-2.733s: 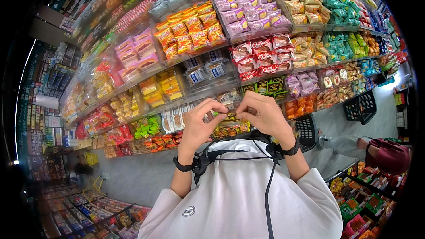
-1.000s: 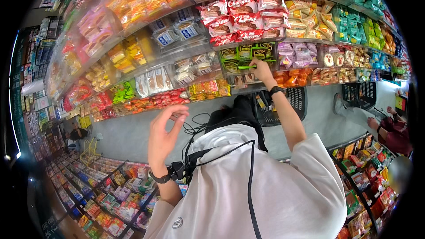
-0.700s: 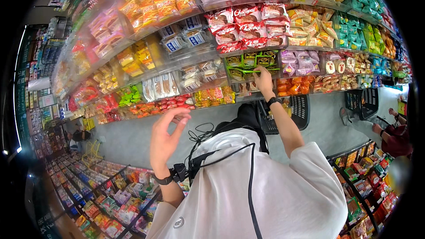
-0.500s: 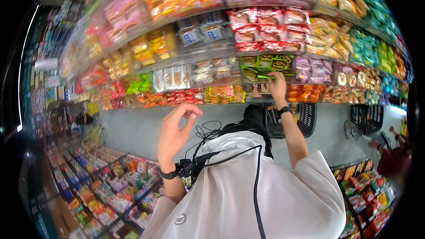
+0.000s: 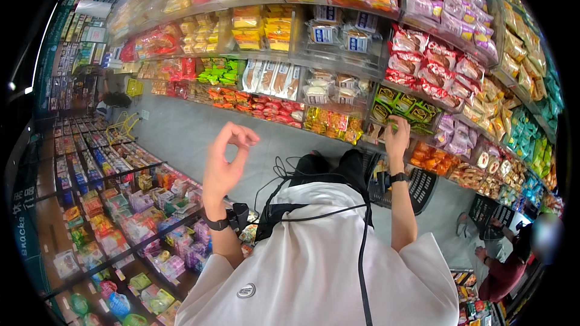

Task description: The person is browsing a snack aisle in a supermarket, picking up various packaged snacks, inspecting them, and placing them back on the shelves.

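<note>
My right hand [image 5: 397, 136] reaches to the front of a shelf bin of green and black snack packets [image 5: 403, 107]. Its fingers are bent in at the bin's lower edge, and whatever the fingertips pinch is hidden. In the air left of my body, my left hand [image 5: 225, 160] is raised with nothing in it. Its fingers curve forward, and a gap separates them from the thumb. Beside the green packets are red and white packets [image 5: 435, 69] and purple packets [image 5: 454, 134].
Tiered shelves of bagged snacks curve across the far side. A black basket [image 5: 417, 190] stands on the grey floor [image 5: 175, 127] below my right forearm. Low displays [image 5: 139, 205] fill the left. Another person in a dark red top [image 5: 502, 274] is at the right. Black cables hang at my waist.
The view has turned, so the shelves now slant down to the right. My right hand stays at the green packets' bin. My left hand remains raised and empty.
</note>
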{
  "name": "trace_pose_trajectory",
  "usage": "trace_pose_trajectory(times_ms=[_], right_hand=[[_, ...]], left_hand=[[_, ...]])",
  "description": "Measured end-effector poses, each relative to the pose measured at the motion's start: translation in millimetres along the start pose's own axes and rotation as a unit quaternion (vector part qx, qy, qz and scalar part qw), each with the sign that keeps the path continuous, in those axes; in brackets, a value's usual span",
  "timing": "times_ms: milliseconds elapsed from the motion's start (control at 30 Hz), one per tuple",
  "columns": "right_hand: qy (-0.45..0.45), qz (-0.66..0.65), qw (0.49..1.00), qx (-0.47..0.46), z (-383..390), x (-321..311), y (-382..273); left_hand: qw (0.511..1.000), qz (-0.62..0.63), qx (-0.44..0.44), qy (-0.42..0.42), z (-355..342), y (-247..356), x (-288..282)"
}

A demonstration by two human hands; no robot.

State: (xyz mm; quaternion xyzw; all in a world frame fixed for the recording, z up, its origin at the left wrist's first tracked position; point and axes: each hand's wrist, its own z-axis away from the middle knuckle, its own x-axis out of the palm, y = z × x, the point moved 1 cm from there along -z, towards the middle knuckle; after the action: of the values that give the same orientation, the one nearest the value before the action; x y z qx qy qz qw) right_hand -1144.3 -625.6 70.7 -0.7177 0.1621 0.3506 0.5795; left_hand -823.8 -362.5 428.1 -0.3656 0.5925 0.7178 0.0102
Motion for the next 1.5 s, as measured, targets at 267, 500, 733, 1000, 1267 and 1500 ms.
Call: trace_pose_trajectory(times_ms=[267,500,733,1000,1267,1500], right_hand=[[-0.165,0.001,0.986,0.022,16.3,10.4,-24.4],[-0.184,-0.005,0.982,0.036,84.8,51.0,-8.0],[-0.248,-0.046,0.962,0.104,80.8,77.8,-112.1],[-0.275,0.031,0.960,0.046,47.8,121.3,-196.2],[-0.288,-0.002,0.958,-0.008,40.4,164.2,-208.7],[-0.312,0.002,0.950,0.026,51.3,176.2,-201.3]], left_hand=[[0.999,0.018,0.050,-0.003,-27.6,-41.2,-66.4],[0.992,0.077,0.089,-0.048,-70.7,-102.1,-124.5],[0.970,0.152,0.128,-0.138,-87.7,-131.8,-212.0],[0.536,0.506,0.437,-0.516,-21.3,-31.6,-230.9],[0.477,0.373,0.409,-0.683,20.8,-5.3,-186.9],[0.446,0.354,0.381,-0.728,31.0,0.7,-183.0]])
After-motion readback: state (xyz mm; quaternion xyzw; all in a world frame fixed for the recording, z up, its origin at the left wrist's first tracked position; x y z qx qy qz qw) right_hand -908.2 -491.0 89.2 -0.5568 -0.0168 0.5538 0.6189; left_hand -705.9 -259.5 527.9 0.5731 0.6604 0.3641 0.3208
